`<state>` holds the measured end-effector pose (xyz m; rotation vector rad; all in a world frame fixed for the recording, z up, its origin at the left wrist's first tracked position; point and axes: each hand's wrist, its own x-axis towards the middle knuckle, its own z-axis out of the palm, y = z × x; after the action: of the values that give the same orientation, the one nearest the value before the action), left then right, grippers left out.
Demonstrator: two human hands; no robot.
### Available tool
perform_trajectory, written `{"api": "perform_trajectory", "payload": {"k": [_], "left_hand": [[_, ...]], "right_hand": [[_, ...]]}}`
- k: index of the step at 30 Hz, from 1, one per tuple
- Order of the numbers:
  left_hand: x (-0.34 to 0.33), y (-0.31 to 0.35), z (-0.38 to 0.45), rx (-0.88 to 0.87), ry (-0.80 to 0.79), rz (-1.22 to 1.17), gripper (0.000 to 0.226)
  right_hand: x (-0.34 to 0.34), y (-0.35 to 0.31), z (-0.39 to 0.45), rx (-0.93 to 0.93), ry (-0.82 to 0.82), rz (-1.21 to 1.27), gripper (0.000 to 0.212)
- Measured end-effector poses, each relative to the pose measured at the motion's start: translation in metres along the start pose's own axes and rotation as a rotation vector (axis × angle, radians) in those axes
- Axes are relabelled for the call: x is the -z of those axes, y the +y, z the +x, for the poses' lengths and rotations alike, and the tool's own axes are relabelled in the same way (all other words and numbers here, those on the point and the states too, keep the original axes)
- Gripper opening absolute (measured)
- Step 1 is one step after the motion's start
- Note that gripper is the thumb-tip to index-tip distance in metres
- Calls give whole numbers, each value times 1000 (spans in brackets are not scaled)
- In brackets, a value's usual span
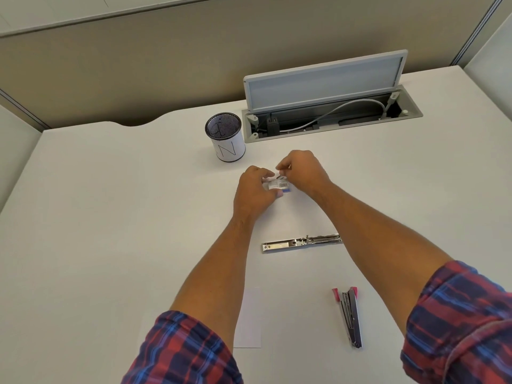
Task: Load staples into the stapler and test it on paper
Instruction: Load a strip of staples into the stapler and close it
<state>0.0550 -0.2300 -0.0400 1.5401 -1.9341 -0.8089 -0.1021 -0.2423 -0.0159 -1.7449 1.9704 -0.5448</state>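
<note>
My left hand (pixel 256 191) grips a small white staple box (pixel 278 185) with a barcode label, held above the middle of the desk. My right hand (pixel 303 169) pinches at the box's top edge, where a thin dark strip shows between the fingertips. A long silver stapler (pixel 300 243) lies flat on the desk below my hands, opened out lengthways. A second, smaller stapler (pixel 350 317) with pink ends lies at the lower right. A white sheet of paper (pixel 249 318) rests on the desk near my left forearm, partly hidden by it.
A black mesh pen cup (pixel 225 137) with a white band stands behind my hands. Further back right, a desk cable hatch (pixel 331 106) stands with its lid raised, cables inside. A beige partition runs along the desk's far edge.
</note>
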Motion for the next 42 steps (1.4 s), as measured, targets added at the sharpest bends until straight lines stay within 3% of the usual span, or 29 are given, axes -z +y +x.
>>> {"api": "perform_trajectory", "payload": {"k": [5,13,16,20,23,34,42], "left_hand": [[1,-2,-1,18,4,7,49],[0,2,-20,-60,118,85,77],[-2,9,-32,-110,189,138,65],[-9,18,-56,-250,227,190,28],[-10,23,-72,-271,167,212,21],[-6,20,-125,-382,-145,458,40],[-10,29,-134,-328,-184,491,17]], "right_hand": [[3,-13,9,29,-157,-192,21],[2,-11,10,48,-170,-207,13],[5,-1,2,39,-91,-113,4],[15,16,-21,45,-10,14,6],[26,27,-42,38,-4,118,5],[44,48,-120,-35,-45,521,13],[36,56,-156,-82,-96,558,13]]}}
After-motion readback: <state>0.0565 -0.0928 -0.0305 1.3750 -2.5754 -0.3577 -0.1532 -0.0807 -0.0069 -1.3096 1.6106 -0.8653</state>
